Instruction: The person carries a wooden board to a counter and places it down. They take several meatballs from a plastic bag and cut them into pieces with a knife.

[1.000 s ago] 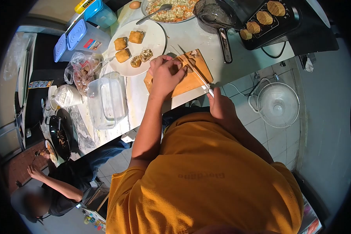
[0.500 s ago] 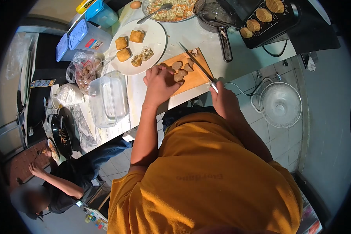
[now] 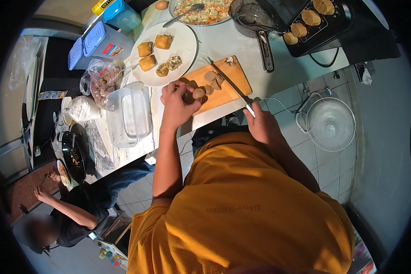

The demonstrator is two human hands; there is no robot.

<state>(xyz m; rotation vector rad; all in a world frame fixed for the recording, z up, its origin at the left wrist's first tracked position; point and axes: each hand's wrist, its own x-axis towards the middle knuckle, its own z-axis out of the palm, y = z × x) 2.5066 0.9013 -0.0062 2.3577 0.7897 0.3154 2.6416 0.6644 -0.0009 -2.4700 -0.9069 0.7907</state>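
On the wooden cutting board (image 3: 235, 75) lie several cut pieces of brown meatball (image 3: 210, 76). My left hand (image 3: 177, 104) is at the board's left edge, its thumb and fingers curled around a round meatball (image 3: 198, 93). In my right hand (image 3: 262, 122) is a knife (image 3: 228, 79), gripped by its white handle. The blade slants up and left over the board, to the right of the pieces. Just beyond my left hand, a white plate (image 3: 144, 43) bears several fried tofu pieces (image 3: 163, 41), some of them filled or opened.
A clear plastic container (image 3: 128, 132) and a bag of meatballs (image 3: 106, 82) sit at the left. Along the back are a tray of chopped filling (image 3: 214, 17), a dark pan (image 3: 255, 20) and a black appliance (image 3: 322, 27). A co-worker (image 3: 68, 212) is at lower left.
My left hand has shifted left along the board, and the meatball at its fingertips shows more fully. The knife in my right hand has come slightly nearer my body.
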